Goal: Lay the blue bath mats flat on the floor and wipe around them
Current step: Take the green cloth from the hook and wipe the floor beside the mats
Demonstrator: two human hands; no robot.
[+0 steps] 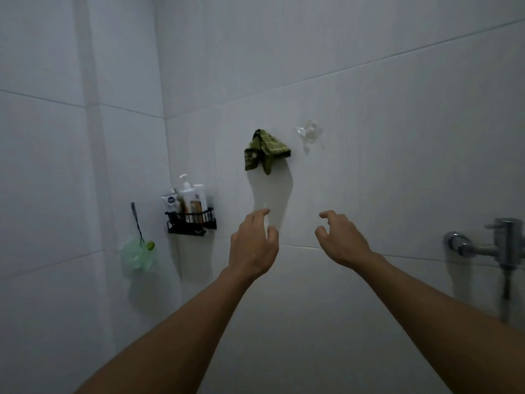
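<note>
White tiles (pixel 369 137) cover the two walls that meet in a corner, and both bare arms reach up toward the wall ahead. The left hand (pixel 252 245) is raised with its fingers loosely curled and apart, holding nothing; the right hand (pixel 341 240) is beside it, a gap between them, its fingers also loosely bent and spread, holding nothing. Neither hand touches the wall as far as can be told. Above the hands, a green checked cloth (pixel 265 150) hangs bunched on the wall, well apart from both hands, with a clear plastic hook (pixel 309 133) just to its right. Lower left, near the corner, a black wire rack (pixel 191 223) is fixed to the wall and holds several bottles (pixel 189 197) and a tube standing upright. Left of the rack, a pale green bath sponge (pixel 138 255) hangs by a dark cord on the side wall. At the right edge, a chrome tap (pixel 494 245) juts from the wall. The blue bath mats are out of view, and so is the floor.
</note>
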